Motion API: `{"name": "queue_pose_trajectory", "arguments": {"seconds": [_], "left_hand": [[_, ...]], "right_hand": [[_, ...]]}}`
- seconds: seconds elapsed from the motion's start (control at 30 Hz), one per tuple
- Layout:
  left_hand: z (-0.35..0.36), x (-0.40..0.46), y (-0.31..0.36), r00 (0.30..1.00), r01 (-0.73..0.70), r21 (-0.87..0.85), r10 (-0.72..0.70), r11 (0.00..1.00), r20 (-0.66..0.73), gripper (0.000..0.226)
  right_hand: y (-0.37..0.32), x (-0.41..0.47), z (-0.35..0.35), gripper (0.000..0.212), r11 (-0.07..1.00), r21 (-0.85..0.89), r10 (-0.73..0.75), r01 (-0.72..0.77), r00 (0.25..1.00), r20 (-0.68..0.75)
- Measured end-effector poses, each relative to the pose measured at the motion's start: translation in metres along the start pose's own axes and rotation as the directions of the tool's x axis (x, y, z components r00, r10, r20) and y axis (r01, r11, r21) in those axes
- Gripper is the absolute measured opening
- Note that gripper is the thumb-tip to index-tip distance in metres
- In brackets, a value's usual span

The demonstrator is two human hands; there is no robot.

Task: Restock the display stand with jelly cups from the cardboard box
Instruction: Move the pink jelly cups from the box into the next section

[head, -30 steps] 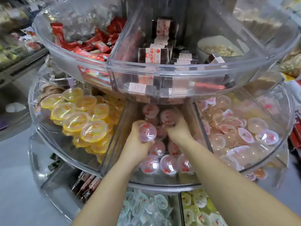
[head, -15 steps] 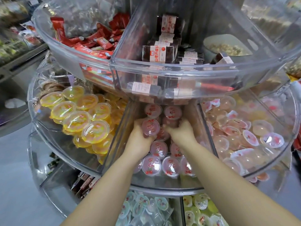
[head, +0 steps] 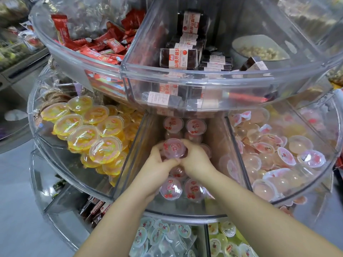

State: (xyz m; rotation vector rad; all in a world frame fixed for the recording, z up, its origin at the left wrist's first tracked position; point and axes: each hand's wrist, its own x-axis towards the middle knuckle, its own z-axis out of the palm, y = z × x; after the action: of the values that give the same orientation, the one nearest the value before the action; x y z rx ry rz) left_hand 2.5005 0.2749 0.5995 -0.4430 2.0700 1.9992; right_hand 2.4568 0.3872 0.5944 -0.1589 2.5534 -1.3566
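Note:
A clear tiered display stand (head: 185,214) fills the view. In its middle tier, the centre compartment holds several pink cherry jelly cups (head: 194,190). One pink jelly cup (head: 173,147) sits between my two hands above the others. My left hand (head: 157,164) grips its left side and my right hand (head: 196,160) grips its right side, fingers curled round it. The cardboard box is out of view.
Yellow jelly cups (head: 89,134) fill the compartment to the left, pale peach cups (head: 278,154) the one to the right. The upper tier (head: 185,78) overhangs with red packets (head: 96,49) and brown wrapped bars (head: 178,56). A lower tier holds more cups (head: 167,236).
Both hands have come together round one pink cup, which my left hand held alone a second ago. My right hand left the cups at the back.

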Motion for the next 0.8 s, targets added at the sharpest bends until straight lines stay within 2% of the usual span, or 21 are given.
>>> {"name": "queue_pose_trajectory", "arguments": {"seconds": [0.1, 0.2, 0.27, 0.33, 0.5, 0.67, 0.8], "left_hand": [[-0.007, -0.004, 0.000, 1.000, -0.004, -0.069, 0.002, 0.998, -0.028, 0.058], [-0.008, -0.006, 0.002, 1.000, 0.017, -0.083, -0.015, 0.996, 0.018, 0.058], [-0.007, -0.006, 0.002, 0.999, 0.034, -0.089, -0.032, 0.995, 0.029, 0.059], [-0.008, -0.006, 0.001, 0.999, 0.042, -0.118, -0.041, 0.992, 0.014, 0.058], [-0.009, -0.003, 0.004, 1.000, 0.011, -0.071, -0.012, 0.997, -0.027, 0.061], [-0.009, -0.001, 0.009, 1.000, -0.002, -0.065, 0.001, 0.998, -0.013, 0.057], [-0.012, -0.007, 0.013, 1.000, 0.001, -0.092, -0.001, 0.996, 0.005, 0.047]], "right_hand": [[-0.005, 0.005, 0.006, 0.042, 0.994, 0.102, -0.040, 0.042, 0.999, -0.024], [-0.003, 0.008, 0.017, 0.035, 0.981, 0.190, 0.047, -0.038, 0.998, -0.046], [0.000, 0.008, 0.023, 0.030, 0.982, 0.169, 0.090, -0.080, 0.994, -0.056], [0.000, 0.010, 0.024, 0.033, 0.984, 0.150, 0.105, -0.096, 0.993, -0.050], [-0.006, 0.023, 0.023, 0.026, 0.998, 0.028, 0.059, -0.058, 0.998, -0.032], [-0.005, 0.024, 0.029, 0.027, 0.996, 0.022, 0.092, -0.091, 0.994, -0.066], [-0.001, 0.023, 0.026, 0.033, 0.987, 0.062, 0.151, -0.150, 0.989, -0.004]]}}
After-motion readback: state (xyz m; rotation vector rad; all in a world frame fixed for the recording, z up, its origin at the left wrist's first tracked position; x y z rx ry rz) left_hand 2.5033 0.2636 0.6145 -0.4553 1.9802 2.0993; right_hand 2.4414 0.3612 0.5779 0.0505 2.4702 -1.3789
